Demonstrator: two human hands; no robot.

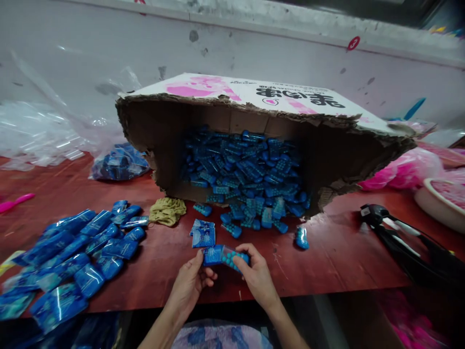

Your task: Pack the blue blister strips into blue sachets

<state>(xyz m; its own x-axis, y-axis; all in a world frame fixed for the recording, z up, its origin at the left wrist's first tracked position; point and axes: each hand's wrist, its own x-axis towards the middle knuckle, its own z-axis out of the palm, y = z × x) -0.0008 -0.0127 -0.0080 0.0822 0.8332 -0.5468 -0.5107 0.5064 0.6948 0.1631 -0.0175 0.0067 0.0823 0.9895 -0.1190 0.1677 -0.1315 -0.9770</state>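
Observation:
My left hand pinches a blue printed sleeve near the table's front edge. Between the fingers of my right hand is a small clear case of blue beads with a blue cap. One end of the case meets the sleeve's right end; how far it sits inside I cannot tell. Just behind my hands lie more flat blue sleeves. A torn cardboard box on its side spills many bead cases onto the table. One loose case lies to the right.
A pile of blue sleeved packs covers the left side of the red table. A yellow-green cloth lies by the box. At right are a black-and-white strap-like object and a white bowl. Clear plastic bags stand back left.

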